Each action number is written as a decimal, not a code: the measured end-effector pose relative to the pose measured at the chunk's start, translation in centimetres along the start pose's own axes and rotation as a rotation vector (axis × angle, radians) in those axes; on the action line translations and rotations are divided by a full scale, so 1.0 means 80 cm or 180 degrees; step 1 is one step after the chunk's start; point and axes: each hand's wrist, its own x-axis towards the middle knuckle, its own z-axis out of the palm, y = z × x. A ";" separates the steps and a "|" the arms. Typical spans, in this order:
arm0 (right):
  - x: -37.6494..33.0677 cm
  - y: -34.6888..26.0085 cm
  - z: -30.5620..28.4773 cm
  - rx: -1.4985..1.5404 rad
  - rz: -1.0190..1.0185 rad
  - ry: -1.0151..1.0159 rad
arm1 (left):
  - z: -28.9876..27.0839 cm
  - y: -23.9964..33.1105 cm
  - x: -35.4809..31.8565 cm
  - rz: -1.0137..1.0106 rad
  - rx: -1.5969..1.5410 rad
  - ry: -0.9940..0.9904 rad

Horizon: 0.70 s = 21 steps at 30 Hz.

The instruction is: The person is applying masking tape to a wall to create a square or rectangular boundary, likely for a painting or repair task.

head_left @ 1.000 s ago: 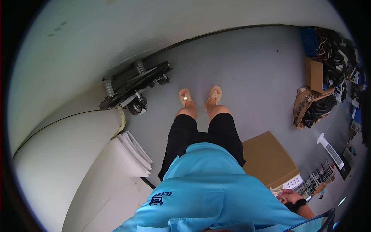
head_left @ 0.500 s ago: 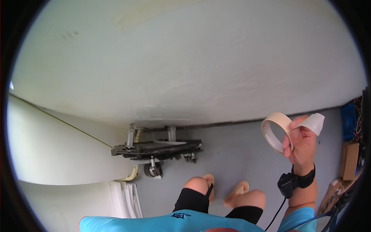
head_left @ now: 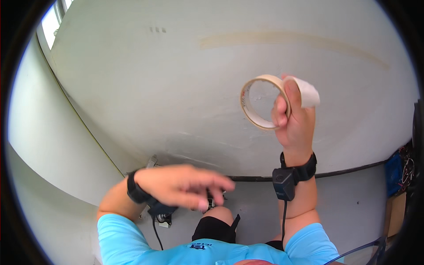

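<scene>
Head view: right of centre in the frame, the right hand point(head_left: 298, 120) grips the edge of a cream tape roll point(head_left: 248, 109) in front of the pale wall point(head_left: 176, 88), a loose tape end point(head_left: 308, 93) curling over the thumb. Lower left of centre, the left hand point(head_left: 179, 183), slightly blurred, holds nothing, its fingers loosely spread and pointing right.

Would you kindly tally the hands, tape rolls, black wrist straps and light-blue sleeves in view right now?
Hands: 2 (left hand, right hand)
Tape roll: 1
Black wrist straps: 2
Light-blue sleeves: 2
Total: 7
</scene>
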 end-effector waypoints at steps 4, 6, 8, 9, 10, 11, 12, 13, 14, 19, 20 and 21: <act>0.018 0.010 0.047 -0.0206 0.0276 -0.0080 | -0.042 0.085 0.013 0.1454 0.0267 0.2696; 0.015 0.027 0.057 -0.0299 0.0344 -0.0014 | -0.069 0.091 0.023 0.1745 0.0564 0.3128; 0.016 0.035 0.061 -0.0355 0.0431 0.0030 | -0.081 0.093 0.030 0.1389 0.1956 0.3333; 0.017 0.032 0.060 -0.0457 0.0570 0.0075 | -0.080 0.099 0.035 0.1246 0.2026 0.3306; 0.018 0.021 0.054 -0.0580 0.0740 0.0116 | -0.076 0.107 0.045 0.1245 0.2014 0.3315; 0.023 0.010 0.049 -0.0579 0.0750 0.0114 | -0.075 0.116 0.056 0.1279 0.2577 0.3378; 0.030 0.000 0.046 -0.0646 0.0790 0.0096 | -0.072 0.128 0.067 0.1303 0.3147 0.3420; 0.031 -0.003 0.044 -0.0683 0.0807 0.0096 | -0.069 0.136 0.076 0.1470 0.3211 0.3357; 0.029 -0.006 0.045 -0.0652 0.0795 0.0119 | -0.066 0.141 0.085 0.1458 0.3236 0.3323; 0.026 -0.007 0.061 -0.0949 0.0770 0.0095 | -0.083 0.146 0.099 0.1182 0.3165 0.3747; 0.025 -0.004 0.063 -0.0952 0.0750 0.0104 | -0.089 0.144 0.098 0.1202 0.3173 0.3735; 0.023 -0.001 0.066 -0.0875 0.0631 0.0019 | -0.095 0.143 0.097 0.1220 0.2895 0.3866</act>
